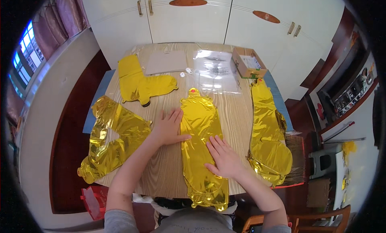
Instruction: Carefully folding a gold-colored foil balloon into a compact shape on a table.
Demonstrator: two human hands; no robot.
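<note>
A long, flat gold foil balloon [201, 130] lies lengthwise on the table in front of me, its lower end at the near edge. At its left edge is my left hand [168, 126], open, with fingers spread and the thumb reaching onto the foil. My right hand [226, 157] rests open and flat on the balloon's right side. Left of my left forearm lies a crumpled, A-shaped gold foil balloon [106, 146]. Another flat gold foil balloon [268, 132] stretches along the table's right side. Behind my left hand sits an angular gold foil balloon [138, 82].
Toward the back of the wood-grain table [237, 116] are a beige sheet [167, 62], clear plastic packaging [215, 70], small white pieces [187, 72] and an open cardboard box [249, 64]. White cabinets [189, 23] stand behind. A wooden chair [329, 219] is at the lower right.
</note>
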